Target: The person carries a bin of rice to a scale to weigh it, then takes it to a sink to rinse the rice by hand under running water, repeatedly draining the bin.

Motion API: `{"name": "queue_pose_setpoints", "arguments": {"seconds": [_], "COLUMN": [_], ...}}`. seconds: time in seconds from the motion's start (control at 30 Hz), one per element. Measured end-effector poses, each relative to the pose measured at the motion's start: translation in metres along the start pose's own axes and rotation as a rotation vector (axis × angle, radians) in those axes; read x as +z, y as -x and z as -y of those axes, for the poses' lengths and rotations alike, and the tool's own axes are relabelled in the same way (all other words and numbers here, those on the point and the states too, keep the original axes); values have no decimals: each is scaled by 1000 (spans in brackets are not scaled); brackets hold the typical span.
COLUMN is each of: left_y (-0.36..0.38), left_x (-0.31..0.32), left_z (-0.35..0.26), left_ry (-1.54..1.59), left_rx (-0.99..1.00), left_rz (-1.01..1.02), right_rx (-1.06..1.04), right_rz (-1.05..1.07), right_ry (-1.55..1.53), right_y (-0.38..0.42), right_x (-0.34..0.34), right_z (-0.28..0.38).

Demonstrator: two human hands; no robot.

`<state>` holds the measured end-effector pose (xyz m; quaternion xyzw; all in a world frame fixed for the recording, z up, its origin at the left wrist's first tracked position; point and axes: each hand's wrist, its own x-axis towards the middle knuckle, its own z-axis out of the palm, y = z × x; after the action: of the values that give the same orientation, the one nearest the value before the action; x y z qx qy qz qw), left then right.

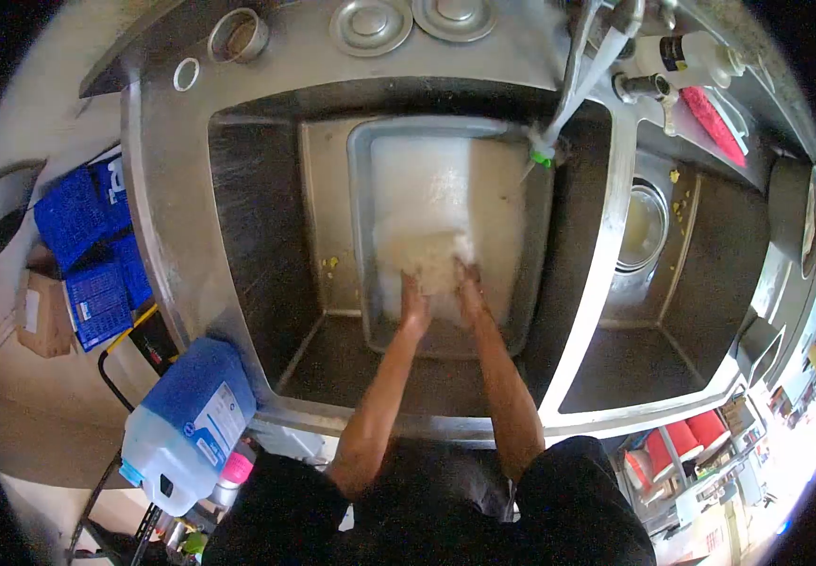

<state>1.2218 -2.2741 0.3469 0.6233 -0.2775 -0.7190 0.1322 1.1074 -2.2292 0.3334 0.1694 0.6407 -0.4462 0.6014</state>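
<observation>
A large grey plastic tub (pixel 362 236) sits in the left sink basin, holding cloudy whitish water (pixel 417 179). My left hand (pixel 414 302) and my right hand (pixel 470 288) reach into it side by side, a little apart. Their fingers are sunk in the murky liquid and mostly hidden. A pale, blurred mass (pixel 431 259) shows just beyond and between them; its kind cannot be made out, nor whether either hand grips it. Some white foam or froth (pixel 464 247) lies by the right fingertips.
A faucet (pixel 568 104) with a green tip overhangs the tub's far right corner. In the right basin stands a round metal pot (pixel 644 226). Metal lids (pixel 370 26) and a small bowl (pixel 238 36) line the back ledge. A blue-liquid jug (pixel 191 424) is at lower left.
</observation>
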Motion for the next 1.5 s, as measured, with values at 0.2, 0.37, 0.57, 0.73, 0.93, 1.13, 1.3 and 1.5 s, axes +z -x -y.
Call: {"name": "queue_pose_setpoints", "arguments": {"seconds": [0.2, 0.37, 0.57, 0.73, 0.93, 1.13, 1.3, 1.5], "left_y": [-79, -193, -148, -140, -203, -147, -46, -137], "left_x": [-7, 5, 18, 23, 31, 10, 18, 5], "left_z": [-112, -111, -81, -164, -135, -67, -60, -68], "left_ry": [-493, -1206, -1143, -940, -1580, -1431, -1420, -1834], "left_rx": [553, 397, 437, 1087, 722, 862, 840, 192], "left_rz": [-41, 22, 390, -95, 121, 108, -36, 489], "right_rx": [-852, -590, -433, -692, -691, -825, -643, -885], "right_rz": [-91, -315, 130, 134, -108, 131, 60, -310], "right_ry": [522, 574, 1089, 522, 654, 1079, 1392, 1469], "right_y": [-63, -147, -93, -82, -142, -92, -10, -109], "right_x": [-37, -26, -30, -18, 21, 4, 5, -12], "right_z": [101, 98, 83, 145, 166, 96, 89, 92]}}
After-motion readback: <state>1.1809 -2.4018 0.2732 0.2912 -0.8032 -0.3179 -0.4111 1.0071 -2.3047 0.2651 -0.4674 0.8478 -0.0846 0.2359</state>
